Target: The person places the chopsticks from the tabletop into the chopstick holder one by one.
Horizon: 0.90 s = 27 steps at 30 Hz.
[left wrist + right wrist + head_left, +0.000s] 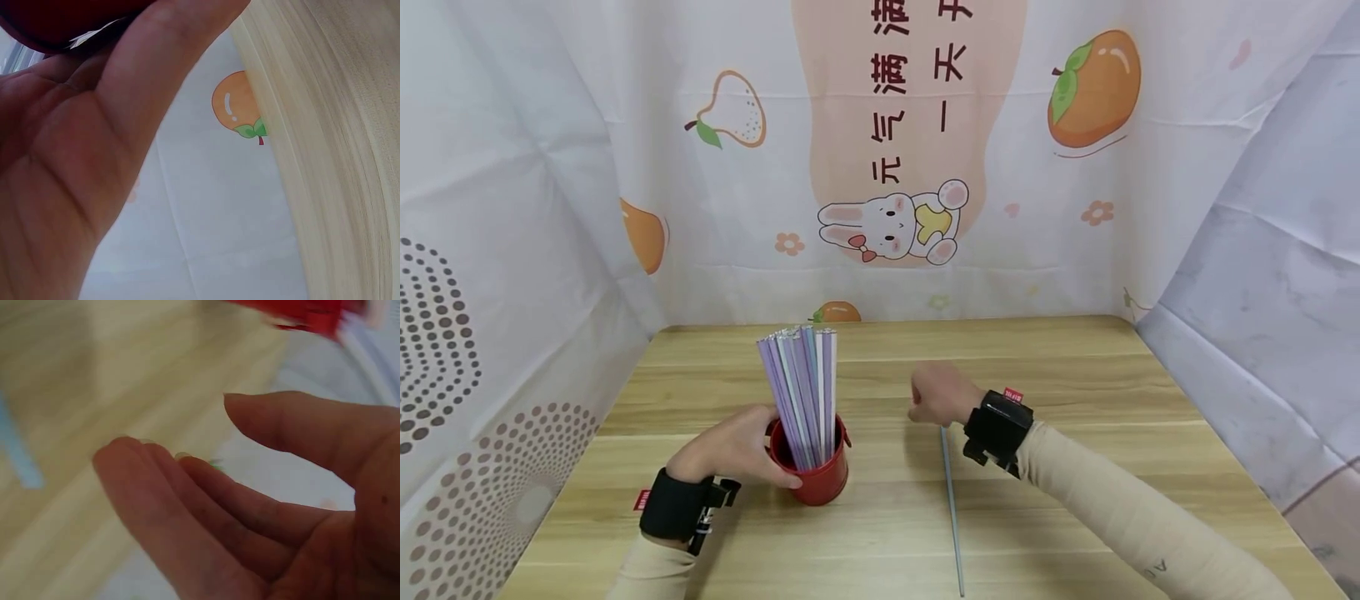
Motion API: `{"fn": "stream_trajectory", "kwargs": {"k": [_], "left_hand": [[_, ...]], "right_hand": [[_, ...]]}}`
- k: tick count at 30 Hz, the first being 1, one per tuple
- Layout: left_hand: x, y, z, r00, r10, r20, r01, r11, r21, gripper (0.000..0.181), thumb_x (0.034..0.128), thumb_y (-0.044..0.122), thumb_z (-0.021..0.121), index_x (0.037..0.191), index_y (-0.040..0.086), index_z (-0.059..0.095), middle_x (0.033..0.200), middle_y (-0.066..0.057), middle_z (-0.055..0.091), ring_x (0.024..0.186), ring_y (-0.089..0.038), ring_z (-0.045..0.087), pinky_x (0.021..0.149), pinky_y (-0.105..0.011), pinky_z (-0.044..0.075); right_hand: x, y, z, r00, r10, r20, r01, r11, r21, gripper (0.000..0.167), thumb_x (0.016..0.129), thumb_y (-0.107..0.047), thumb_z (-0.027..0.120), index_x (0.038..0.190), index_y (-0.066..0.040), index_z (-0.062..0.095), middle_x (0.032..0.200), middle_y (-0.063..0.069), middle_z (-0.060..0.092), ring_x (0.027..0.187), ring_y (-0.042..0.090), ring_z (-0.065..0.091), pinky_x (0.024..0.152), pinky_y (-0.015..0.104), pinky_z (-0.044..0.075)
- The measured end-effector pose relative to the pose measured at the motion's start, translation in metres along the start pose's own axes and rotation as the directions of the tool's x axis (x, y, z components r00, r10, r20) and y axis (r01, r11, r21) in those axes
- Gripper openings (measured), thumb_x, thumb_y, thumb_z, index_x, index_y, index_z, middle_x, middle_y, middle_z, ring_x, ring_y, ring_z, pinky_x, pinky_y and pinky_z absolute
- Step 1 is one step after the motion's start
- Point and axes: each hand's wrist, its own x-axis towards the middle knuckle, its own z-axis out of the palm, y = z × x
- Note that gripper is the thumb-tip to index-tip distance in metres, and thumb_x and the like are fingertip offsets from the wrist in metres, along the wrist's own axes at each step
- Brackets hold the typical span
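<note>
My left hand [733, 450] holds a small red metal bucket [823, 483] at its left side, the thumb lying across the front. In the left wrist view, the dark red bucket [75, 19] shows only partly above the palm. A bundle of long, thin straw-like sticks [805, 400], purple, white and bluish, stands in it, leaning slightly left. To the right, my right hand [943, 393] is over the table. The right wrist view shows its thumb and fingers [225, 512] apart, nothing between them. A single blue-grey stick [952, 517] lies on the table just below that hand.
The light wood-grain table [1060, 500] carries the bucket and the loose stick. White printed cloth [715, 233] hangs at the back, with more cloth on the left and right sides.
</note>
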Motion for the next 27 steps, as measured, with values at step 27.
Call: {"fn": "stream_trajectory", "kwargs": {"k": [27], "left_hand": [[-0.001, 0.0, 0.001, 1.0, 0.002, -0.012, -0.001, 1.0, 0.008, 0.065, 0.0762, 0.034, 0.091, 0.13, 0.012, 0.063, 0.122, -0.001, 0.073, 0.108, -0.009, 0.067, 0.094, -0.025, 0.056]], "right_hand": [[0.001, 0.048, 0.044, 0.963, 0.258, 0.072, -0.257, 0.966, -0.032, 0.017, 0.087, -0.002, 0.068, 0.077, -0.006, 0.055, 0.063, 0.005, 0.054, 0.046, 0.016, 0.053, 0.04, 0.02, 0.037]]}}
